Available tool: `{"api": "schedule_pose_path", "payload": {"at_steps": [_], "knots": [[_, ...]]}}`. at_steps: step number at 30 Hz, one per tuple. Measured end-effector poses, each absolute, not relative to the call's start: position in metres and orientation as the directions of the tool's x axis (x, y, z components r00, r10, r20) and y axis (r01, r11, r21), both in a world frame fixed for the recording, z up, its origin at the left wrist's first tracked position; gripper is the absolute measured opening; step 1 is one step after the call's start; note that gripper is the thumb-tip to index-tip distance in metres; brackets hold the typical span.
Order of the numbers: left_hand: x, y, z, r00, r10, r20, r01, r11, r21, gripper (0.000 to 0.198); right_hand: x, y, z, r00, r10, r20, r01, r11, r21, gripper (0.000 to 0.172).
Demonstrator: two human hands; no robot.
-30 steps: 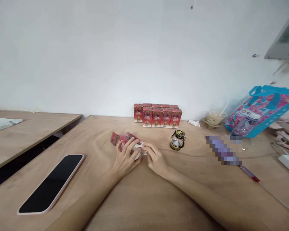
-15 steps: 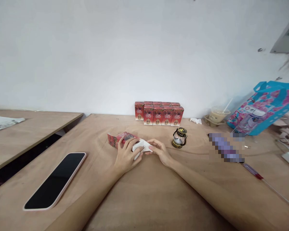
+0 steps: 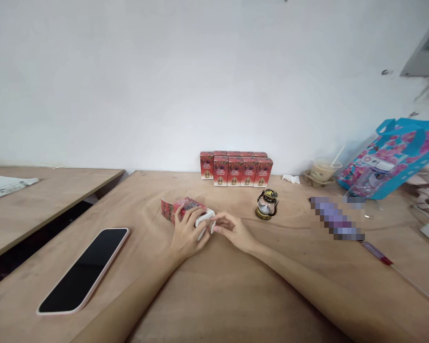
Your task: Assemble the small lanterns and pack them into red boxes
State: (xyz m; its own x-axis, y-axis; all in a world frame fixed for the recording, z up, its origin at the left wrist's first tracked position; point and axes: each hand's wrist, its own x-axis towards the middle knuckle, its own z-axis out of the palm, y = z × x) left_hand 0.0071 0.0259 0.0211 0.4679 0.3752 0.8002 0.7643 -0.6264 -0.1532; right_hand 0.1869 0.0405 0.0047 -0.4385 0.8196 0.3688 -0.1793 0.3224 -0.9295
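The white cardboard end [image 3: 204, 216] of the red printed box [image 3: 188, 204] now looks compact — its flap no longer juts out, apparently folded in. The left hand [image 3: 186, 236] grasps the box on the brown wooden tabletop [image 3: 214, 295]; the right hand [image 3: 234, 231] fingers that end — whether pinching, I cannot tell.

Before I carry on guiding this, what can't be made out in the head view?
All in the head view:
Held red box: partly covered by the left hand.
White piece at its end: partly hidden by the same hand; flap or insert, I cannot tell.
Back-row boxes: mostly hidden behind the front-row boxes.
Pixelated object: blurred by mosaic.
Screwdriver: tip cut off by the right edge.
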Motion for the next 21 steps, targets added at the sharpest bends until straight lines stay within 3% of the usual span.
{"api": "schedule_pose_path", "payload": {"at_steps": [8, 21], "knots": [[0.0071, 0.0311, 0.0149, 0.530, 0.424, 0.734, 0.738, -0.657, -0.153, 0.046, 0.1871, 0.0439, 0.0032, -0.296, 0.894, 0.337, -0.202, 0.286, -0.937, 0.027], [0.0018, 0.0348, 0.0141, 0.532, 0.330, 0.780, 0.705, -0.683, -0.192, 0.032, 0.1877, 0.0438, 0.0031, -0.291, 0.897, 0.332, -0.185, 0.288, -0.940, 0.026]]}}
